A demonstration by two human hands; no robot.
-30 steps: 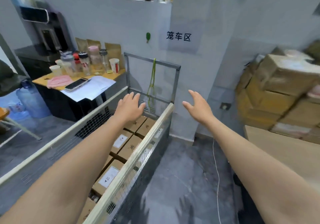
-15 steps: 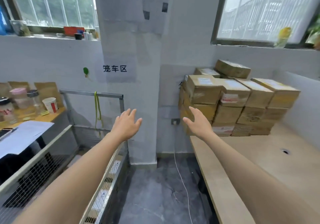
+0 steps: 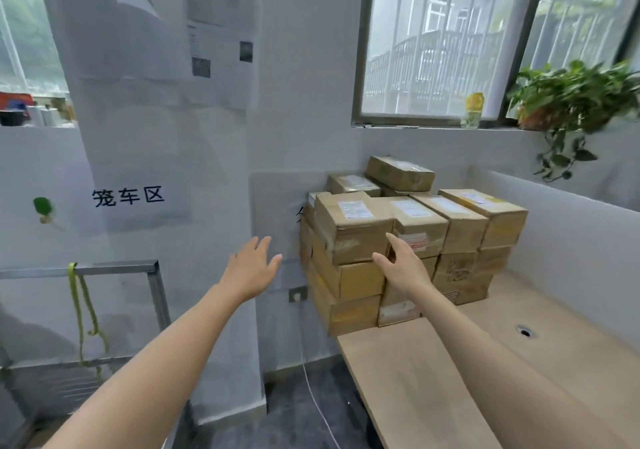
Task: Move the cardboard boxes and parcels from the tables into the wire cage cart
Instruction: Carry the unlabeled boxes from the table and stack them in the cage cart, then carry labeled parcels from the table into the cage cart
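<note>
A parcel-sorting room: taped cardboard boxes (image 3: 408, 240) stacked on a table (image 3: 485, 362), wire cage cart (image 3: 104, 268) alongside.

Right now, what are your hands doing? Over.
Left hand open, empty. Right hand open, in front of the cardboard boxes, gripping none. Stack sits on the wooden table. Nothing in the way.

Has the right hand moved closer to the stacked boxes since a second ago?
Yes. The right hand was left of the box stack, by the wall; now it reaches in front of the stack's left boxes, open, not gripping.
</note>
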